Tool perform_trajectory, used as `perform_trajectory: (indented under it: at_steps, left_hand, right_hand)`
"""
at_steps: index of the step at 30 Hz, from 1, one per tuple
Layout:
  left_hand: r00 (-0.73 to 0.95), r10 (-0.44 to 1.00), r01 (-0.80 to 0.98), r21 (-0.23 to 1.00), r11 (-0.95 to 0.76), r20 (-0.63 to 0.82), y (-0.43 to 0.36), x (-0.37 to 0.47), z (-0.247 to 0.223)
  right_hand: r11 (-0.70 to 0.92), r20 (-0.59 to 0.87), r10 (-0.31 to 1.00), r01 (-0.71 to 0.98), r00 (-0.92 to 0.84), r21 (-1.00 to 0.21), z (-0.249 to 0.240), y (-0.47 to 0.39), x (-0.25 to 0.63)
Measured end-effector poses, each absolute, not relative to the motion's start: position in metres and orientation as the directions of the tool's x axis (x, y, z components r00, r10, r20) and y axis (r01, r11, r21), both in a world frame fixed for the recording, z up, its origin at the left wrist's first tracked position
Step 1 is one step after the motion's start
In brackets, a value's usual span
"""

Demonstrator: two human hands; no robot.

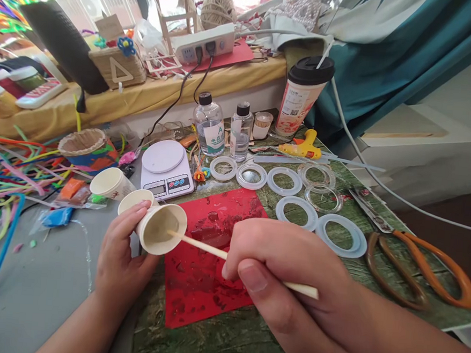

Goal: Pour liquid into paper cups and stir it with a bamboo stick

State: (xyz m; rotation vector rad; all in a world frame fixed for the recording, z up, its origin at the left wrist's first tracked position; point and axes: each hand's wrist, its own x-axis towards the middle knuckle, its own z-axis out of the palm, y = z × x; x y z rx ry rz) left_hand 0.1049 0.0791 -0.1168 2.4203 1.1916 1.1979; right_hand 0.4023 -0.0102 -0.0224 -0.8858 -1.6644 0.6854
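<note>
My left hand (pixel 122 254) is wrapped around a paper cup (pixel 162 246), which is tilted so its mouth faces me. In my right hand (pixel 292 288) a pale wooden stick (pixel 202 247) is pinched between thumb and fingers, its tip inside the cup. What the cup contains is hard to make out. Two more paper cups (pixel 108 182) are just behind the held one. Below the hands lies a red sheet (pixel 195 297) with wet, glossy dark patches. Several translucent ring molds (pixel 285 181) are spread out beyond my right hand.
A white kitchen scale (pixel 163 158) stands behind the cups, with two clear bottles (pixel 211 134) to its right. Farther right are a lidded drink cup (pixel 301 98), a yellow glue gun (pixel 304 146) and orange-handled scissors (pixel 446 272). Colourful pipe cleaners (pixel 22 167) crowd the left.
</note>
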Motion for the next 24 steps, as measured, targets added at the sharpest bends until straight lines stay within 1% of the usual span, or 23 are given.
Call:
perform_trajectory:
  at_steps: [4, 7, 11, 13, 16, 20, 22, 24]
  left_hand:
    - [0.336, 0.752, 0.617, 0.47, -0.631, 0.567, 0.08, 0.105, -0.117]
    - [0.33, 0.756, 0.621, 0.474, -0.625, 0.565, 0.079, 0.105, -0.116]
    - [0.337, 0.748, 0.622, 0.461, -0.633, 0.572, 0.078, 0.108, -0.112]
    - [0.342, 0.741, 0.633, 0.441, -0.637, 0.579, 0.077, 0.109, -0.11]
    - [0.337, 0.745, 0.646, 0.434, -0.628, 0.576, 0.076, 0.109, -0.107]
    - [0.324, 0.768, 0.668, 0.441, -0.599, 0.553, 0.075, 0.11, -0.106]
    - [0.322, 0.773, 0.677, 0.438, -0.592, 0.546, 0.075, 0.111, -0.105]
    - [0.327, 0.768, 0.68, 0.427, -0.596, 0.551, 0.075, 0.112, -0.104]
  right_hand:
    - [0.536, 0.527, 0.844, 0.165, -0.098, -0.828, -0.021, -0.007, 0.401]
    - [0.467, 0.46, 0.884, 0.117, -0.085, -0.876, -0.02, -0.005, 0.4]
    - [0.391, 0.391, 0.92, 0.048, -0.008, -0.919, -0.023, -0.001, 0.4]
    - [0.365, 0.365, 0.931, -0.012, 0.026, -0.931, -0.029, 0.003, 0.4]
    - [0.342, 0.327, 0.936, -0.11, 0.129, -0.933, -0.037, 0.011, 0.402]
    - [0.223, 0.211, 0.975, -0.23, 0.077, -0.947, -0.041, 0.017, 0.404]
    - [0.245, 0.229, 0.969, -0.23, 0.094, -0.942, -0.041, 0.017, 0.403]
    - [0.297, 0.284, 0.954, -0.169, 0.097, -0.94, -0.04, 0.016, 0.403]
